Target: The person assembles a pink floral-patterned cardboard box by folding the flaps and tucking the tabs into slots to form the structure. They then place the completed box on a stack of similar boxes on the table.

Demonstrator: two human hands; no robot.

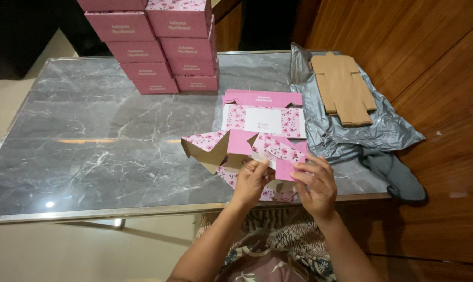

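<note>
A pink flowered cardboard box blank [236,148], half folded with brown inside flaps showing, is held over the near edge of the grey marble table [95,146]. My left hand [251,180] pinches a flap at its lower middle. My right hand [316,184] grips the pink flap at its right end. Just behind lies a flat stack of the same pink flowered blanks [264,112].
Several assembled pink boxes [158,44] are stacked at the table's far side. A pile of flat brown cardboard blanks [343,86] rests on a grey plastic bag [351,130] at the right, which hangs over the table edge. Wooden floor lies to the right.
</note>
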